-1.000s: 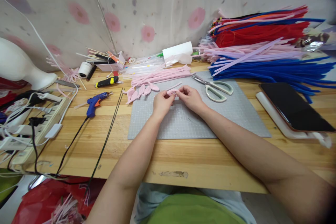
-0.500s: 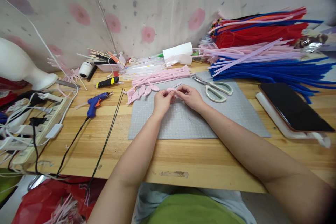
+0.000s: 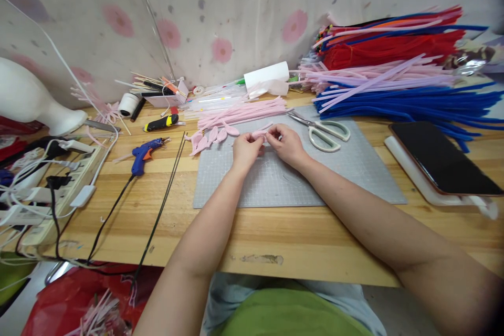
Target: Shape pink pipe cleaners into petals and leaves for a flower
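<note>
Above the grey cutting mat [image 3: 220, 184], my two hands meet at a small bent pink pipe cleaner [image 3: 259, 134]. My left hand [image 3: 246, 150] pinches it between thumb and fingers. My right hand [image 3: 290, 146] has its fingertips closed at the piece's right side, partly hiding it; a thin end sticks up between the hands. Left of my left hand lie several pink leaf-shaped pipe cleaner pieces [image 3: 212, 136]. Behind them is a bundle of straight pink pipe cleaners [image 3: 248, 112]. Scissors [image 3: 323, 134] with pale handles rest on the mat, right of my right hand.
A blue glue gun [image 3: 142, 156] and a yellow-black utility knife [image 3: 161, 123] lie at left, near thin dark rods [image 3: 167, 194] and a cable-filled power strip [image 3: 74, 178]. At right are blue pipe cleaners [image 3: 405, 105], red ones [image 3: 394, 48] and a phone [image 3: 444, 160].
My right hand's fingers have arched up and shifted slightly along the pink pipe cleaner. My left hand still pinches it in nearly the same place.
</note>
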Action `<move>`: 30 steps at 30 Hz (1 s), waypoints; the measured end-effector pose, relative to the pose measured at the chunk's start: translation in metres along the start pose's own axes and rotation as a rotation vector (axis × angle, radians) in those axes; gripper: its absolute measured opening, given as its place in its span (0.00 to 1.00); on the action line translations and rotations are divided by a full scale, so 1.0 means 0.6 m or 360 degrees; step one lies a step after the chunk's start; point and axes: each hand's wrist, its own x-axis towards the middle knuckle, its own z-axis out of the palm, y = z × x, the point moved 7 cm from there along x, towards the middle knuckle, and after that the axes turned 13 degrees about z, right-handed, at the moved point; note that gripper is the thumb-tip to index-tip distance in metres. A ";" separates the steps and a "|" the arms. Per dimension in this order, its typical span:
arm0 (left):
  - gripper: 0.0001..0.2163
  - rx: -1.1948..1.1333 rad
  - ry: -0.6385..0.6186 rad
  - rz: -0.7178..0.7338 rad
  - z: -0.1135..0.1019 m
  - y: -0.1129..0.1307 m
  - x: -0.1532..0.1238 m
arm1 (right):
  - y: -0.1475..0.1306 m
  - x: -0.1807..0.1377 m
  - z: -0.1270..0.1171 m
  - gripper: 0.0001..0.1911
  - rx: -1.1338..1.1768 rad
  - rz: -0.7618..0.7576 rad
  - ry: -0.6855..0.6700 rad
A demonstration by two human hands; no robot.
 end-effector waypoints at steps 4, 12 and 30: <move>0.06 0.0035 -0.0012 0.0069 -0.001 0.006 0.000 | 0.000 0.001 0.002 0.06 0.0017 0.0039 -0.0037; 0.09 -0.0123 -0.0077 0.0145 0.002 0.012 0.001 | 0.009 0.001 0.011 0.06 0.0161 0.0172 -0.0181; 0.05 0.0395 -0.0027 0.0299 -0.008 0.024 -0.002 | 0.001 -0.007 0.000 0.07 -0.0167 0.0150 -0.0037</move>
